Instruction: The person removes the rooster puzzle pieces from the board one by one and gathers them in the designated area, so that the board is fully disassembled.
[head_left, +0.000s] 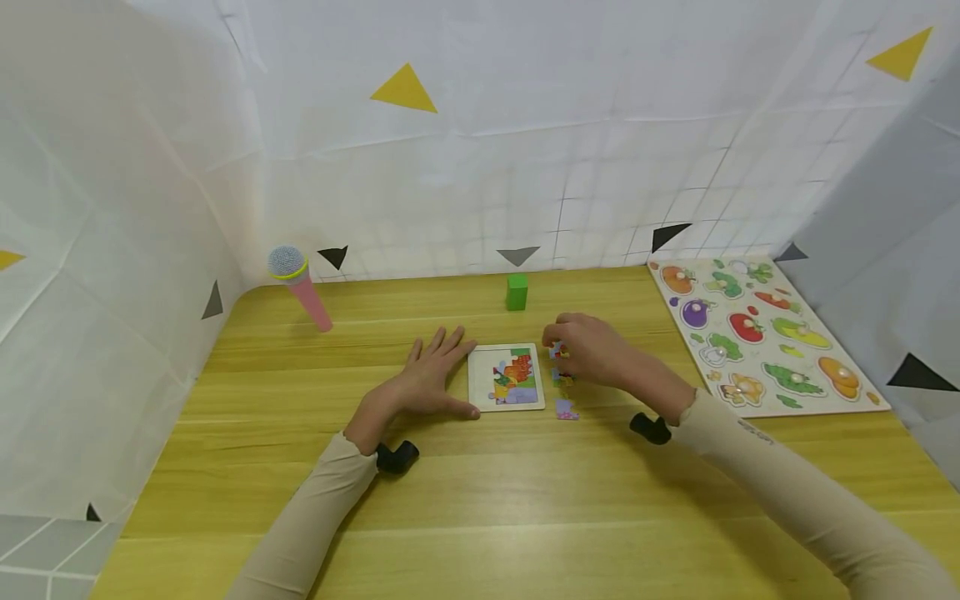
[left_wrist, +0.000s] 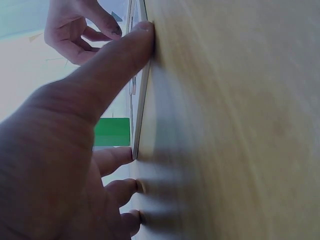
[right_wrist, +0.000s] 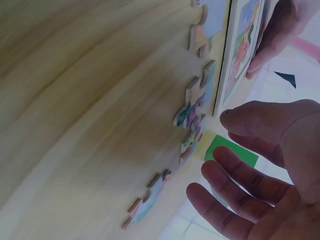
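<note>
My left hand (head_left: 426, 382) rests spread at the left side of a small framed jigsaw puzzle (head_left: 482, 377), thumb at its lower left corner and index finger at the upper left. Part of a colourful picture fills the frame's right side; its left side is bare. My right hand (head_left: 592, 348) hovers over loose jigsaw pieces just right of the frame, fingers loosely bent. The right wrist view shows nothing between its thumb and fingers. Below that hand lie one jigsaw piece (right_wrist: 195, 97) and another piece (right_wrist: 147, 197); a purple piece (head_left: 566, 409) sits nearest me.
A green block (head_left: 517, 293) stands behind the puzzle. At the back left is a toy microphone (head_left: 303, 292) with a pink handle. A large vegetable peg puzzle (head_left: 738, 342) covers the right part of the wooden table (head_left: 480, 517). White sheeting (head_left: 480, 183) closes off the back.
</note>
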